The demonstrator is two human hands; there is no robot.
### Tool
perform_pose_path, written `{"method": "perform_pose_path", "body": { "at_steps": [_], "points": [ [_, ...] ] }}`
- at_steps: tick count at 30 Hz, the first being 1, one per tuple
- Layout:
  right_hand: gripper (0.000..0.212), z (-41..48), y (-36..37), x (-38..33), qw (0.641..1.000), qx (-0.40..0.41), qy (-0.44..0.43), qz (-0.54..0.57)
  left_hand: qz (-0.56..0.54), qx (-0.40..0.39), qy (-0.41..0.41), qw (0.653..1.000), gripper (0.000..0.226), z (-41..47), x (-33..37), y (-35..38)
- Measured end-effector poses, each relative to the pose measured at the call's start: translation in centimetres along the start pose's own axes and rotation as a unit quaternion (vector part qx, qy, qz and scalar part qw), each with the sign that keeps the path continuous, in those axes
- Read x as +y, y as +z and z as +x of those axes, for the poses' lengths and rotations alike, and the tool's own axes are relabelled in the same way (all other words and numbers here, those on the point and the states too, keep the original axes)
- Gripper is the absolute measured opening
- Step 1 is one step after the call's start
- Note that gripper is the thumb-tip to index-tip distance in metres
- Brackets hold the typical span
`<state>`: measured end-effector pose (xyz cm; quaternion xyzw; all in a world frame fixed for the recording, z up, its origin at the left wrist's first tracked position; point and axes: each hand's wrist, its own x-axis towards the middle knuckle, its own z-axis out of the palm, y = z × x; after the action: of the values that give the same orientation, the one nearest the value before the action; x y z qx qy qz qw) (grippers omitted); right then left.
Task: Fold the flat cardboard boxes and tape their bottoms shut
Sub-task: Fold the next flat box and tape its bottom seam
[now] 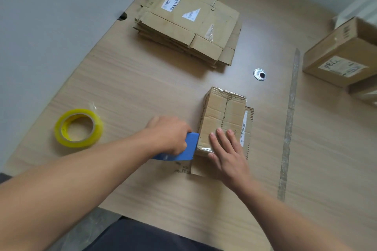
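Note:
A small folded cardboard box (223,112) stands bottom-up on the wooden table (142,87), with clear tape along its seam and over its near end. My right hand (228,151) lies flat on the box's near end, fingers straight. My left hand (170,134) grips a blue flat tool (188,147) whose edge meets the box's left side. A stack of flat cardboard boxes (187,24) lies at the far middle. A yellow roll of tape (78,128) rests to the left.
Folded boxes (342,55) sit at the right edge. A long strip of tape (289,124) is stuck along the table on the right. A metal grommet (259,74) is set in the tabletop beyond the box. Walls border the table on the left and far side.

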<state>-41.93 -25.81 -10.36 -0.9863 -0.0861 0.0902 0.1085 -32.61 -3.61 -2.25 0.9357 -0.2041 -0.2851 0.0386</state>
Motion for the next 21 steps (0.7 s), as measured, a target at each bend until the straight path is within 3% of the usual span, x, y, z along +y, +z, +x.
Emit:
{"method": "perform_pose_path", "body": {
  "at_steps": [4,10,15,21],
  "points": [
    [0.055,-0.3,-0.1,-0.7,0.999,-0.022,0.033,-0.001,0.057,0.008,0.007,0.998,0.010,0.1,1.9,-1.1],
    [0.055,-0.7,-0.6,-2.7,0.997,-0.029,0.076,-0.013,0.143,0.047,0.057,0.987,0.026,-0.1,3.2,0.0],
    [0.058,-0.9,-0.6,-3.8,0.988,-0.028,0.138,0.060,0.052,0.102,0.032,0.993,0.032,-0.6,-0.8,1.7],
    [0.063,-1.0,-0.5,-4.7,0.987,-0.010,0.138,0.083,0.009,0.177,0.008,0.984,0.055,-0.5,-7.4,4.3]
  ]
}}
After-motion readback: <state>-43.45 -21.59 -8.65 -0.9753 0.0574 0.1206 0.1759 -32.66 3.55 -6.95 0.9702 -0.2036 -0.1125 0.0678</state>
